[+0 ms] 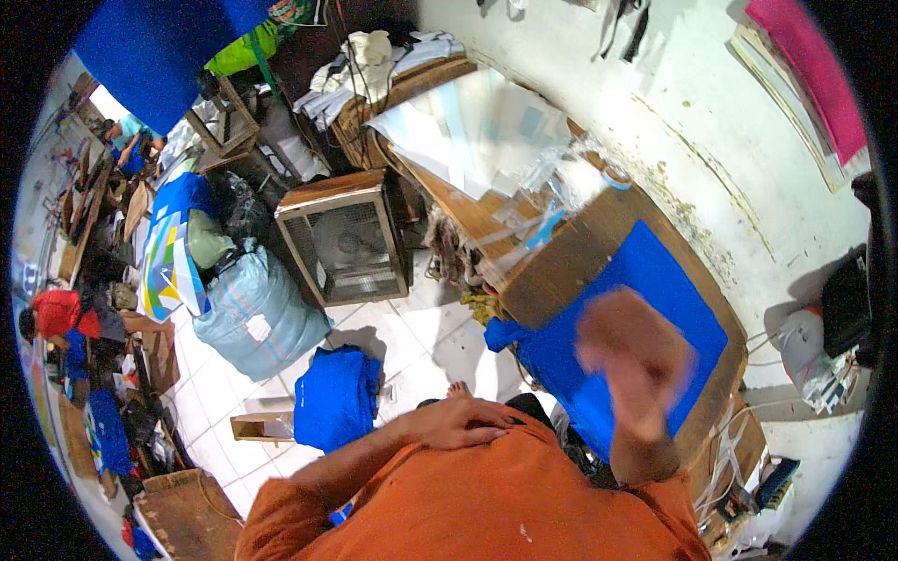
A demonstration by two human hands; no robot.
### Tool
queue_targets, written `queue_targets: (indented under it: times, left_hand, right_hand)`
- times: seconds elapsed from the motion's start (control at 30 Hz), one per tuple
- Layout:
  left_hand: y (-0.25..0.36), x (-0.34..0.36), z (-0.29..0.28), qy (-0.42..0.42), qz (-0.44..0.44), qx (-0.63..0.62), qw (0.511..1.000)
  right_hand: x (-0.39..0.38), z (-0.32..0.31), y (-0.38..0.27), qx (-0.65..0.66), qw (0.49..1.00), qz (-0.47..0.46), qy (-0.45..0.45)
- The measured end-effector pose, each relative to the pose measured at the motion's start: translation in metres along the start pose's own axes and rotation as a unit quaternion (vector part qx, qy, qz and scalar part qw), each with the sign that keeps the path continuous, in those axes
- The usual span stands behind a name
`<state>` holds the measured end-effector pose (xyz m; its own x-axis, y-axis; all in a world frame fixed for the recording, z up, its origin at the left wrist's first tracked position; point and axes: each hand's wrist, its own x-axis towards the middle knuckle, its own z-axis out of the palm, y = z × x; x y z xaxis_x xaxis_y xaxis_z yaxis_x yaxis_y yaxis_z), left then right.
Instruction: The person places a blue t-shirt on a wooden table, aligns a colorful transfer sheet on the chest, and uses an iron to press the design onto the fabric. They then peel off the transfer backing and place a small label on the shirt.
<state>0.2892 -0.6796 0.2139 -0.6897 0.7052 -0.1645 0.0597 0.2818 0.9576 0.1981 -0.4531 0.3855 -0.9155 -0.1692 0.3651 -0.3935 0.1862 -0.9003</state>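
My left hand [460,425] lies flat on the front of my orange shirt [486,496], fingers stretched out and holding nothing. Over a flat piece of blue cloth [687,280] hovers or rests my right hand [641,341], smeared by motion. Its fingers cannot be made out, nor whether it touches the cloth. The cloth covers part of a brown wooden table [580,248] and hangs down over its near left edge, where it bunches up.
White patterned sheets [468,131] lie on the table's far part. A boxed fan [341,238], a pale blue sack [257,309] and a folded blue cloth pile [337,397] stand left on the tiled floor. Two other people [65,318] are at the far left.
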Motion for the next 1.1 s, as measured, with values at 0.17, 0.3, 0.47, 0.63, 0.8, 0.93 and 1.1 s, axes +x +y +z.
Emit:
queue_targets:
  times: [0.17,0.3,0.47,0.63,0.8,0.93,1.1]
  left_hand:
    - [0.027,-0.067,-0.03,0.146,-0.133,0.061,0.978]
    - [0.022,-0.096,-0.037,0.239,-0.225,-0.015,0.944]
    - [0.011,-0.113,-0.07,0.308,-0.301,-0.131,0.893]
    - [-0.013,-0.113,-0.128,0.343,-0.299,-0.196,0.869]
    - [-0.035,-0.103,-0.201,0.365,-0.289,-0.224,0.856]
    - [-0.036,-0.088,-0.247,0.32,-0.352,-0.136,0.869]
    - [-0.028,-0.088,-0.278,0.389,-0.355,-0.176,0.832]
  right_hand:
    - [0.046,0.086,0.184,-0.044,0.987,0.082,-0.128]
    - [0.072,0.128,0.286,-0.105,0.973,0.112,-0.172]
    - [0.132,0.2,0.355,-0.097,0.966,0.191,-0.143]
    - [0.212,0.273,0.397,-0.105,0.987,0.098,-0.075]
    - [0.296,0.319,0.448,-0.246,0.968,-0.001,0.042]
    - [0.343,0.325,0.472,-0.374,0.927,-0.005,0.037]
    - [0.363,0.297,0.464,-0.366,0.922,0.049,-0.115]
